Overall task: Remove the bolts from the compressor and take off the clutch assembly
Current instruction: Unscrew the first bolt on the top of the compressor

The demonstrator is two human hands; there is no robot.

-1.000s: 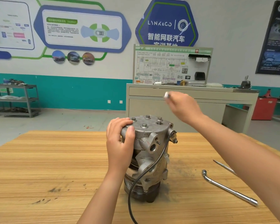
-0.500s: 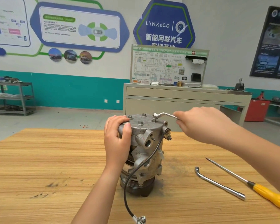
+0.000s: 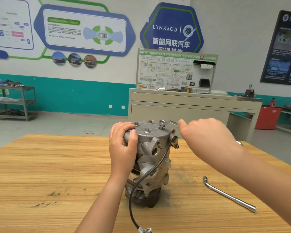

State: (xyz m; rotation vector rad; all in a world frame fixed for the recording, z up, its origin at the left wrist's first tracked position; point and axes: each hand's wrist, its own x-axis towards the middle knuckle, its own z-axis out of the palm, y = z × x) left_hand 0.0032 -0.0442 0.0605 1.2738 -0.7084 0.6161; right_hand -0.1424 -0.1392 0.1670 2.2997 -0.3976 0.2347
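Left hand (image 3: pixel 123 145) clamps over the top rim of the compressor (image 3: pixel 149 140), upright on the wooden table (image 3: pixel 57 165); right hand (image 3: pixel 207 133) grips a ring spanner (image 3: pixel 172 122) seated on a rear bolt (image 3: pixel 161 127), its handle mostly hidden; the dark clutch (image 3: pixel 141 198) underneath is indistinct; the cable (image 3: pixel 130 200) leaves the frame.

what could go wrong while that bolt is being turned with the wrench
The wrench sits high on the raised bolt, so it might slip off and jolt the right hand. The compressor stands on end, steadied only by the left hand; a hard pull could tip it.
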